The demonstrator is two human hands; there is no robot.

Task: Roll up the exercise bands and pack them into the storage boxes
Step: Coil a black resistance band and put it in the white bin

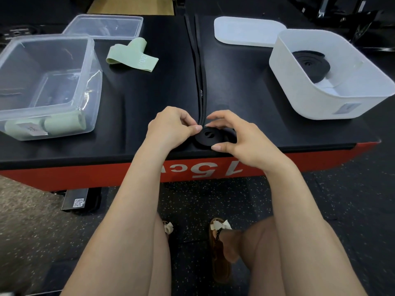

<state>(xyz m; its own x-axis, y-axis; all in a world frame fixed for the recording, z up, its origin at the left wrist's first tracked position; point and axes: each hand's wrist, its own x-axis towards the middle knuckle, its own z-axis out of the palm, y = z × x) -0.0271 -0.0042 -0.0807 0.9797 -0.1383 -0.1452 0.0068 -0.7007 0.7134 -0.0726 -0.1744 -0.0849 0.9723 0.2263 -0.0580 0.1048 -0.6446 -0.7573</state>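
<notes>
Black rubber band [200, 67] runs down the middle of the dark platform [136, 99] as two narrow strands lying side by side, from the far edge toward the person, and ends in a flat coil [208, 136] at the near edge. Both hands work that coil. The left hand [171, 127] has its fingers curled, thumb and forefinger pinching the strands just where they meet the coil. The right hand [237, 137] arches over the coil's right side, fingers curled round its rim and thumb pressed to its near edge. To the right stands a white box [333, 103], open, with one rolled black band [310, 64] inside; its white lid [245, 32] lies flat just behind it, touching or nearly so. On the left is a clear box [89, 82] holding two rolled green bands [46, 126] against its near wall, one bearing a small label. Its clear lid [106, 25] rests behind it. Between the clear box and the black strands lies a loose green band [132, 54], folded, marked "30". The platform's front face is red with large white characters, seen upside down. Below, speckled flooring and a sandalled foot [222, 248] show.
</notes>
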